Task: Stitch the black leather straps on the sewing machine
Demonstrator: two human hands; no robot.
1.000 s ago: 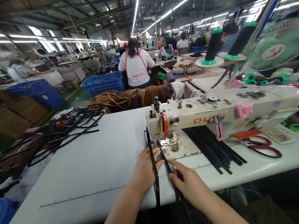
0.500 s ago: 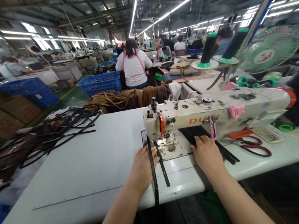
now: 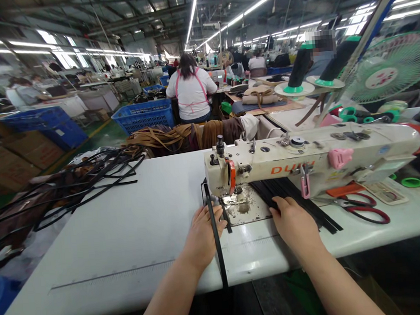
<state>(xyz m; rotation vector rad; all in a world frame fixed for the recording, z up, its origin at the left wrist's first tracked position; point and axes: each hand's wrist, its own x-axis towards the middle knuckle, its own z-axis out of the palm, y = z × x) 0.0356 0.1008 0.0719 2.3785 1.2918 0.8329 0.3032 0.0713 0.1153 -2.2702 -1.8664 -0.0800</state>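
Observation:
A cream sewing machine [image 3: 306, 161] stands on a white table [image 3: 122, 243]. My left hand [image 3: 202, 234] lies flat on the table just left of the needle plate [image 3: 245, 206], fingers stretched out beside a long black strap [image 3: 215, 235] that runs from the presser foot over the table's front edge. A second, shorter black strip [image 3: 227, 220] shows under the foot. My right hand [image 3: 294, 223] rests palm down on the near ends of a pile of black strips [image 3: 302, 203] under the machine arm; its fingertips are hidden.
Red-handled scissors [image 3: 367, 208] lie right of the strips. A heap of black straps [image 3: 69, 189] spreads over the table's far left. Brown straps [image 3: 178, 134], a blue crate [image 3: 143, 115], a green fan [image 3: 386, 71], thread cones [image 3: 299, 66] and a seated person [image 3: 191, 93] are behind.
My right hand left the strap near the front edge and moved right onto the pile of black strips. The shorter strip has drawn in toward the foot. My left hand stayed put.

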